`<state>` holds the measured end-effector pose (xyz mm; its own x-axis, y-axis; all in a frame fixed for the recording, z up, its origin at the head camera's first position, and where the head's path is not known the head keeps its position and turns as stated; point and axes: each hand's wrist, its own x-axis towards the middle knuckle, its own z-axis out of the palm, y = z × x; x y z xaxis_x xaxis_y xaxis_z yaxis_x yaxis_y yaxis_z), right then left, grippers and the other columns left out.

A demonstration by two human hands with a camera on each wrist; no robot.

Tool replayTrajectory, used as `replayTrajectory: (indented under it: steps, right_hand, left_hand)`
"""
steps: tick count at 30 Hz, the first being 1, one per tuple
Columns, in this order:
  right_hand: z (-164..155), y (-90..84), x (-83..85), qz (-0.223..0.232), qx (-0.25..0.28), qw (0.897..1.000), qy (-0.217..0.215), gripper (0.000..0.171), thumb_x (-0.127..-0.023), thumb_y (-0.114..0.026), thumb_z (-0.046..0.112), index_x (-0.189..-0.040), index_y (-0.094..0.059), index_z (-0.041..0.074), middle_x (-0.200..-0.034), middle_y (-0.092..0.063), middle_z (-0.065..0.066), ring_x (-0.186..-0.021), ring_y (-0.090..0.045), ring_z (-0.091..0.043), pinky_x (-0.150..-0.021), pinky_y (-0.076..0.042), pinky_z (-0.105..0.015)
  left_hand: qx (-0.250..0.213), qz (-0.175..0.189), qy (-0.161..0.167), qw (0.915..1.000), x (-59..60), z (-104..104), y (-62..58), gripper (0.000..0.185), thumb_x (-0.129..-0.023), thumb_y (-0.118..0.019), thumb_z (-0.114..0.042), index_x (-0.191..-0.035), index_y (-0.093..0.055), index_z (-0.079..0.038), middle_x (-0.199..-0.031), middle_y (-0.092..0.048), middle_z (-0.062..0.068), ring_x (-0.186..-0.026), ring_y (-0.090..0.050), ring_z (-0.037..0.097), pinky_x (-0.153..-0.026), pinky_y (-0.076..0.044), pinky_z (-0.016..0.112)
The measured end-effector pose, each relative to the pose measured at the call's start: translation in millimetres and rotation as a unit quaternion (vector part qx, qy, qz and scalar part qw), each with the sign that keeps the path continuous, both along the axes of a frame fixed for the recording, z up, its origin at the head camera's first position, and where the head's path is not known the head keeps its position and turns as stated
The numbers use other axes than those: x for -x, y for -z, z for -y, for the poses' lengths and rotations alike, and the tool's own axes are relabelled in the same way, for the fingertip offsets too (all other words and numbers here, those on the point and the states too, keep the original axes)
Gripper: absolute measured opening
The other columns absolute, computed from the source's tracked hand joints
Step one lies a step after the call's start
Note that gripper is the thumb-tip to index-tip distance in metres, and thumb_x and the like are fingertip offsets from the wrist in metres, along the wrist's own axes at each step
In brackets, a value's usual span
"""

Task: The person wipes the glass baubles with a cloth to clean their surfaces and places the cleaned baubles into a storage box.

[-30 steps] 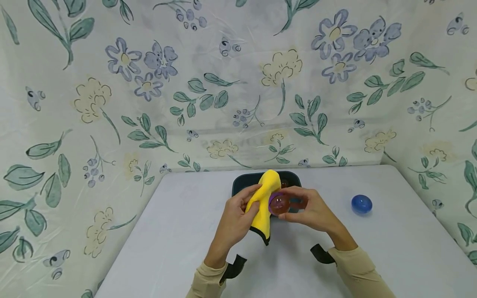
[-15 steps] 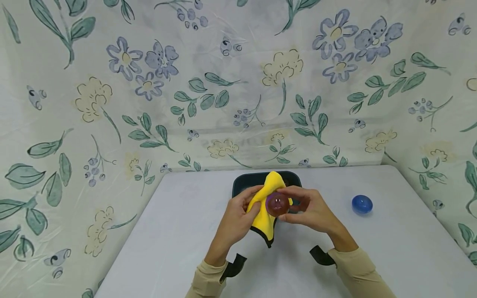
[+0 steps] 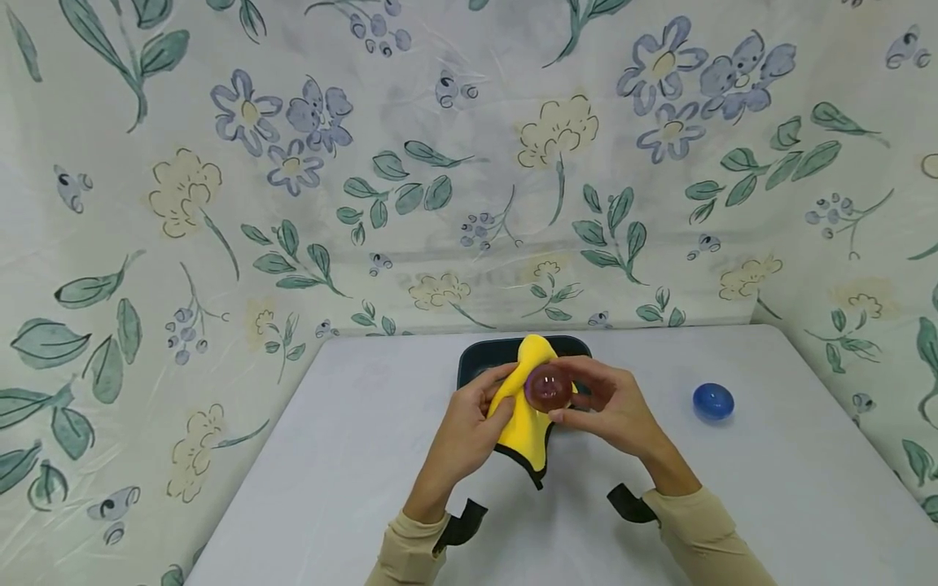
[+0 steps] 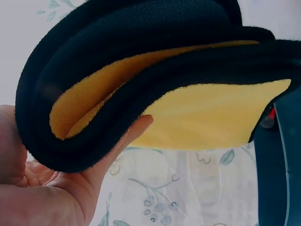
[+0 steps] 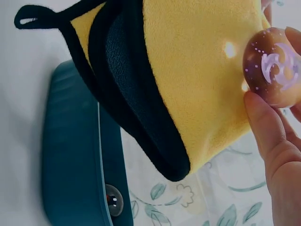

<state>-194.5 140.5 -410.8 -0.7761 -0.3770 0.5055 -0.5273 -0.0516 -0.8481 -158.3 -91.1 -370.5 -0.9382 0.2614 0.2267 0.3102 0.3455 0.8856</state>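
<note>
The head view shows the whole spread: the left hand (image 3: 469, 427) has its fingers closed around the side of a yellow cloth (image 3: 522, 431), and the right hand (image 3: 619, 411) pinches a reddish-brown ball (image 3: 550, 388) between thumb and fingers, right at the cloth's yellow face. Both are held up above the bench (image 3: 337, 472), in front of a dark teal box (image 3: 484, 355) that they partly hide. Only this view has the blue ball (image 3: 713, 402), resting on the bench well apart, to the right of the right hand. The left wrist view adds how the cloth bends over in a deep fold, with a thick black border and a dark second face. The right wrist view alone clearly shows a hanging loop (image 5: 40, 24) at one corner, plus the lilac swirl and dots on the held ball; it also shows a glassy ball (image 5: 114, 200) inside the box, near its wall. Counted up, there are two hands, one cloth with one loop, one box, one ball in the fingers, one blue ball on the bench, and at least one ball in the box; how many more lie there I cannot tell.
</note>
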Motion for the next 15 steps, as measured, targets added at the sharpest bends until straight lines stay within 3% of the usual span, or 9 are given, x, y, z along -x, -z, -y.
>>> replayTrajectory:
  steps: [7, 15]
  right_hand:
    - [-0.7, 1.4, 1.9, -0.007, 0.009, 1.000, 0.014, 0.057, -0.083, -0.080, -0.006, -0.136, -0.060, -0.001, -0.130, -0.065, -0.017, -0.115, -0.067, -0.011, -0.092, -0.061, -0.026]
    - [-2.6, -3.3, 1.2, 0.019, -0.012, 0.999, 0.044, 0.057, -0.083, -0.082, -0.003, -0.136, -0.060, 0.000, -0.131, -0.060, -0.017, -0.112, -0.065, -0.008, -0.092, -0.060, -0.026]
  left_hand:
    - [-0.007, 0.019, 0.003, 0.9998, -2.5, -0.3, -3.2, 0.046, -0.103, -0.057, -0.010, -0.148, -0.053, -0.005, -0.115, -0.075, 0.018, -0.079, -0.070, 0.016, -0.074, -0.061, 0.021]
    - [-0.006, 0.019, 0.004, 0.9998, -3.9, -1.5, -2.5, 0.046, -0.103, -0.057, -0.010, -0.148, -0.054, -0.004, -0.123, -0.074, 0.019, -0.081, -0.070, 0.017, -0.077, -0.062, 0.021]
